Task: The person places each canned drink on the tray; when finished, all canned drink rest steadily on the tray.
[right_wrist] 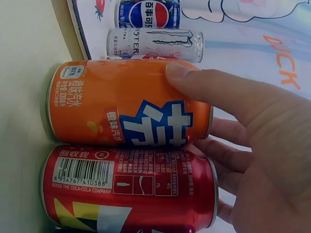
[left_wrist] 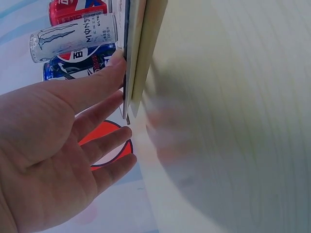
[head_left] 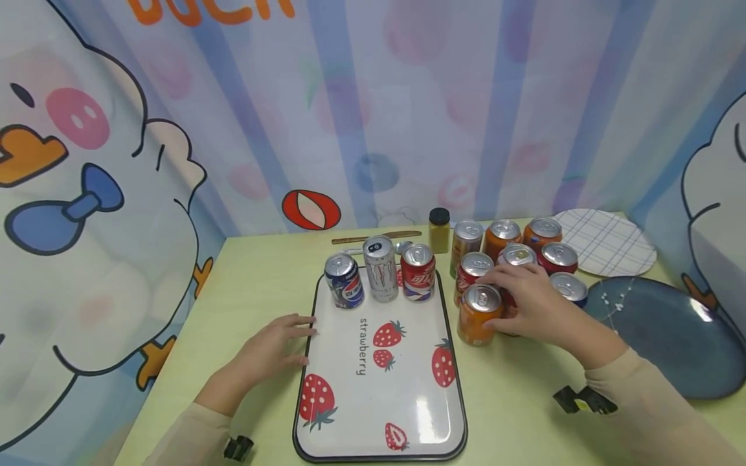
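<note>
My right hand (head_left: 539, 304) holds an orange soda can (head_left: 476, 323), with the thumb on its near side and the fingers reaching round behind. Against it stands a red Coca-Cola can (right_wrist: 131, 170), seen below it in the right wrist view. My left hand (head_left: 262, 349) touches the left rim of a white strawberry tray (head_left: 361, 421) with fingers extended. Along the tray's far end stand a blue Pepsi can (head_left: 348, 291), a tall white Monster can (head_left: 383, 278) and a red can (head_left: 418, 281), all upright.
More cans, among them an orange can (head_left: 502, 238) and a dark blue can (head_left: 568, 288), cluster right of the tray. Behind lie a brown-handled knife (head_left: 375, 237) and a spice jar (head_left: 440, 232). A blue oval plate (head_left: 670, 349) and a checked round mat (head_left: 606, 243) are at right.
</note>
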`<state>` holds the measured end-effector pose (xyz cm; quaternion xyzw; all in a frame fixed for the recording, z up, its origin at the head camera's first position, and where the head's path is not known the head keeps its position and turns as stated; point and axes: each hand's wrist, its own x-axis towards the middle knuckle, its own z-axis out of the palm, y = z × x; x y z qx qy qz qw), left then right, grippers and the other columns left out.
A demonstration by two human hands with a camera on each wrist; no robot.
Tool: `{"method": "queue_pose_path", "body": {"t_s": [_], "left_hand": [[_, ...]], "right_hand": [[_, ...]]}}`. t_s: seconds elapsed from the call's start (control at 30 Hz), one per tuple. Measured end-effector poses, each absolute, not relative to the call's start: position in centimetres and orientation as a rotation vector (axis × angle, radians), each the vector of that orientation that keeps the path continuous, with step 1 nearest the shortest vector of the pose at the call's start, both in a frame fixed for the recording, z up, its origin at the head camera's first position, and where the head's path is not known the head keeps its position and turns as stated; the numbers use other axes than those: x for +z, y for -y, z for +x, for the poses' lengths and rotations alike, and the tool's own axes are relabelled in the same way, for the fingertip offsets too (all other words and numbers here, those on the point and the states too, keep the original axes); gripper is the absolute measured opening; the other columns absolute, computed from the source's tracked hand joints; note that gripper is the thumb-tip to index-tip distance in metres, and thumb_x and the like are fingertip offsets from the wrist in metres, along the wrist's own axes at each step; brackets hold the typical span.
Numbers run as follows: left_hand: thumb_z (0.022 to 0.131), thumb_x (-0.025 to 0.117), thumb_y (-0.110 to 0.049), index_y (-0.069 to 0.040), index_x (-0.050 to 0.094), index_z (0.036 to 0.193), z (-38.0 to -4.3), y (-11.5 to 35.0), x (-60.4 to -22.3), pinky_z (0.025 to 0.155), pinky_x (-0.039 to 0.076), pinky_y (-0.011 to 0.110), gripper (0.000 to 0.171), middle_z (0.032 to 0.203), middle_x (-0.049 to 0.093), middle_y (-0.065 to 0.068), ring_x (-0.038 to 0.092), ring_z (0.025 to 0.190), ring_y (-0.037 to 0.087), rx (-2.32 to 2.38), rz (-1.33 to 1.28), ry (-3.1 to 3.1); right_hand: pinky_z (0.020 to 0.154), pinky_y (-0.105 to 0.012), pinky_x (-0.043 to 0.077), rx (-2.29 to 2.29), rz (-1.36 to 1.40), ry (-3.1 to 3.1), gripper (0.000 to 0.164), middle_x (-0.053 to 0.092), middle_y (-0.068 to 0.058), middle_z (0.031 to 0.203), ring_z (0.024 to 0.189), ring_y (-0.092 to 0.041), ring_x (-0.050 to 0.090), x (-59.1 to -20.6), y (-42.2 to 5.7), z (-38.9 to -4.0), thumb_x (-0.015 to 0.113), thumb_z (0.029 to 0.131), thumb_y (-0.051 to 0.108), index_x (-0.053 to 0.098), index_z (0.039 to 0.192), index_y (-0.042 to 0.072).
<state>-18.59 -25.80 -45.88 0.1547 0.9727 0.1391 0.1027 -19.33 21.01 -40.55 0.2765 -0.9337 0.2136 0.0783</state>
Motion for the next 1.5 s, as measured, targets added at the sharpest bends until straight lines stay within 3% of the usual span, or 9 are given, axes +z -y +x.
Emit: {"method": "queue_pose_path", "body": {"t_s": [0.23,0.43,0.53,0.6,0.7,1.07,1.5], "left_hand": [[0.082,0.088,-0.024,-0.015,0.068,0.137,-18.5,25.8,-45.9,0.122,0.039,0.057,0.06,0.155,0.055,0.004,0.041,0.15,0.037,0.407,0.438,-2.877],[0.081,0.088,-0.025,-0.015,0.069,0.137,-18.2,26.0,-46.3,0.121,0.04,0.058,0.06,0.154,0.055,0.004,0.04,0.15,0.038,0.418,0.427,-2.868],[0.082,0.088,-0.026,-0.015,0.068,0.137,-18.0,26.1,-46.5,0.121,0.039,0.059,0.059,0.154,0.055,0.004,0.04,0.15,0.038,0.433,0.433,-2.863],[0.082,0.087,-0.026,-0.016,0.068,0.138,-18.1,26.1,-46.5,0.121,0.039,0.059,0.06,0.155,0.054,0.004,0.04,0.15,0.038,0.432,0.437,-2.861],[0.083,0.087,-0.027,-0.016,0.067,0.139,-18.2,26.1,-46.4,0.121,0.038,0.059,0.06,0.156,0.053,0.004,0.039,0.151,0.038,0.424,0.44,-2.862],[0.083,0.087,-0.026,-0.015,0.067,0.139,-18.6,26.2,-45.8,0.122,0.037,0.059,0.061,0.156,0.053,0.005,0.039,0.151,0.038,0.426,0.43,-2.855],[0.083,0.087,-0.024,-0.015,0.068,0.138,-18.7,25.8,-45.7,0.122,0.037,0.059,0.06,0.156,0.053,0.005,0.04,0.15,0.038,0.44,0.433,-2.841]], "right_hand": [[0.107,-0.065,0.035,0.649,0.824,2.723,0.059,0.074,-0.007,0.109,0.109,-0.033,0.067,-40.9,-20.6,-19.5,0.099,0.062,0.022,0.07,0.111,0.008],[0.106,-0.06,0.04,0.701,0.833,2.693,0.059,0.074,-0.004,0.106,0.101,-0.025,0.068,-41.4,-20.0,-19.0,0.099,0.06,0.02,0.07,0.11,0.008],[0.097,-0.049,0.052,0.752,0.838,2.645,0.06,0.074,0.0,0.104,0.098,-0.02,0.067,-41.4,-19.6,-18.6,0.099,0.059,0.021,0.07,0.11,0.011],[0.08,-0.038,0.059,0.807,0.835,2.62,0.061,0.072,0.002,0.102,0.091,-0.016,0.066,-41.3,-19.1,-18.4,0.099,0.059,0.021,0.069,0.111,0.013],[0.072,-0.03,0.06,0.9,0.823,2.592,0.064,0.071,0.003,0.104,0.089,-0.011,0.065,-41.1,-17.8,-18.1,0.099,0.059,0.023,0.068,0.114,0.013],[0.091,-0.041,0.061,1.21,0.767,2.538,0.066,0.07,-0.002,0.117,0.104,-0.018,0.067,-41.4,-8.9,-19.4,0.098,0.063,0.025,0.067,0.119,0.013],[0.099,-0.035,0.059,1.224,0.816,2.644,0.063,0.067,-0.002,0.124,0.114,-0.019,0.065,-43.1,-0.7,-21.7,0.095,0.069,0.03,0.067,0.123,0.012]]}}
